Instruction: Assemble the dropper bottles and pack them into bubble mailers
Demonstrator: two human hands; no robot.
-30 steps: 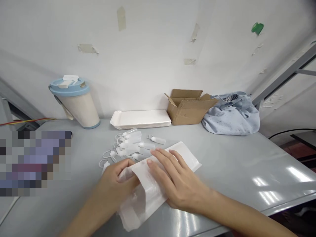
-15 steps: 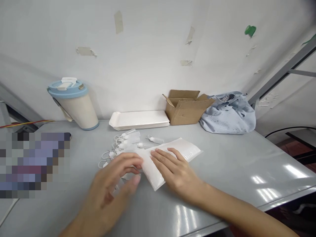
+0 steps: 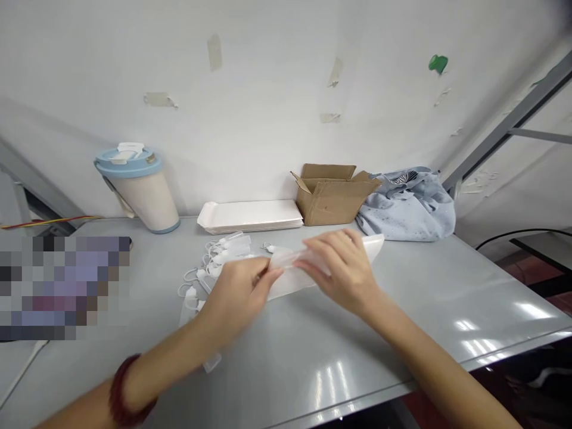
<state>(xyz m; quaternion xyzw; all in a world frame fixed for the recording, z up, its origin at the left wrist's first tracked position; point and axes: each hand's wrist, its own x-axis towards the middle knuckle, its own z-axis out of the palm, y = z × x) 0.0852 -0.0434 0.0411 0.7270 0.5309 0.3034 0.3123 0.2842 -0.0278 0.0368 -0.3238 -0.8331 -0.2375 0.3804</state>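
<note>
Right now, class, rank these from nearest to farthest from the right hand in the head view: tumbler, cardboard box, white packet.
1. White packet: gripped by the right hand.
2. Cardboard box: beyond that hand.
3. Tumbler: well off to the left.

Along the back of the table (image 3: 322, 333), left to right: cup (image 3: 147, 199), stack of envelopes (image 3: 252, 215), box (image 3: 335, 204), cloth (image 3: 411, 210); behind these, the wall (image 3: 263, 143). In front of the stack, bottles (image 3: 235, 245). Right of most bottles, in left hand (image 3: 243, 289) and right hand (image 3: 346, 268), an envelope (image 3: 289, 283).
</note>
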